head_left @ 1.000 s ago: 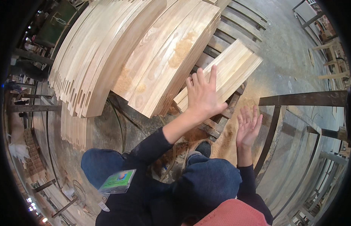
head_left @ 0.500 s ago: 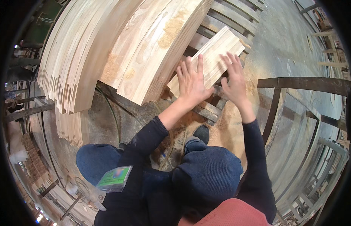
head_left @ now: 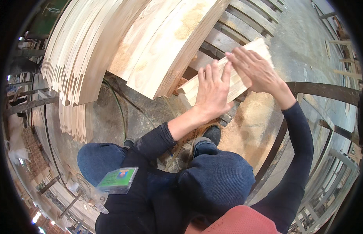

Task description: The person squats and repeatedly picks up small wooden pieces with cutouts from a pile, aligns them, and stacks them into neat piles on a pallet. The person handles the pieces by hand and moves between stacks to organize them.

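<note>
1. From our knees (head_left: 216,181), our left hand (head_left: 212,90) lies at one o'clock, fingers spread on the short boards (head_left: 237,85).
2. Our right hand (head_left: 256,71), just beyond, lies across them, fingers close together; whether it grips, we cannot tell.
3. Those boards, also at one, sit over a slatted pallet (head_left: 242,25).
4. We see sawdust-strewn timber (head_left: 158,62) at twelve o'clock, slotted boards (head_left: 84,50) at eleven.

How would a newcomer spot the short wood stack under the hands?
Find the slatted pallet showing right of the sawdust-topped board stack. At its near end, a small pale stack slants up rightward, under the left hand and right hand. It's far shorter than that board stack and the slotted boards farther left.
</note>
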The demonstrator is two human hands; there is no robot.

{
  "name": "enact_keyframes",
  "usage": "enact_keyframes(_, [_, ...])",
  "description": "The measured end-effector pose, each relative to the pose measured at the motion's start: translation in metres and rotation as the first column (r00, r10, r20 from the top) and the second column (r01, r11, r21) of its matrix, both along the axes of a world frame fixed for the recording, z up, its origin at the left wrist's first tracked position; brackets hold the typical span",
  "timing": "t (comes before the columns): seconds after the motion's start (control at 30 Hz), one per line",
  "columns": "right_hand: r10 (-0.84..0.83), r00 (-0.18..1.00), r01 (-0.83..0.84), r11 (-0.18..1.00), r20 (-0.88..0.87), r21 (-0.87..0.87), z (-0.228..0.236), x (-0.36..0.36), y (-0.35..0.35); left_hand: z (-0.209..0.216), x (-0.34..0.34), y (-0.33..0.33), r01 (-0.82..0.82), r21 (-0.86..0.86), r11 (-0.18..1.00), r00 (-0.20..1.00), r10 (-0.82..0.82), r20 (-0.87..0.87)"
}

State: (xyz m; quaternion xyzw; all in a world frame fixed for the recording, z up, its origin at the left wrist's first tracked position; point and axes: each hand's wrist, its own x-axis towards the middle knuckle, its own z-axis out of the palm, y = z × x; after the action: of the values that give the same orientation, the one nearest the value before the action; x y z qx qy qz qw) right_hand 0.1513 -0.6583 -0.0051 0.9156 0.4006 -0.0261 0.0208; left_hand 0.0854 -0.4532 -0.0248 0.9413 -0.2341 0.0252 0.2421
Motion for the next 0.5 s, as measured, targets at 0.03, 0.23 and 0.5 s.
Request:
enact_keyframes(0.03, [-0.021, 0.998, 0.021, 1.000, 0.054, 0.005, 0.009, -0.003, -0.002, 0.009, 0.000, 0.000, -0.001, -0.046, 0.999, 0.999, 0.003, 0.039])
enact_keyframes(0.23, [-0.096, 0.978, 0.077, 0.991, 0.184, 0.105, 0.086, -0.003, 0.000, 0.055, 0.008, -0.003, -0.052, -0.106, 0.993, 0.975, 0.074, 0.209])
enact_keyframes(0.5, [-0.188, 0.976, 0.181, 0.981, -0.110, -0.074, -0.024, 0.004, 0.001, -0.034, 0.013, -0.005, -0.055, -0.016, 0.998, 0.998, 0.056, 0.042])
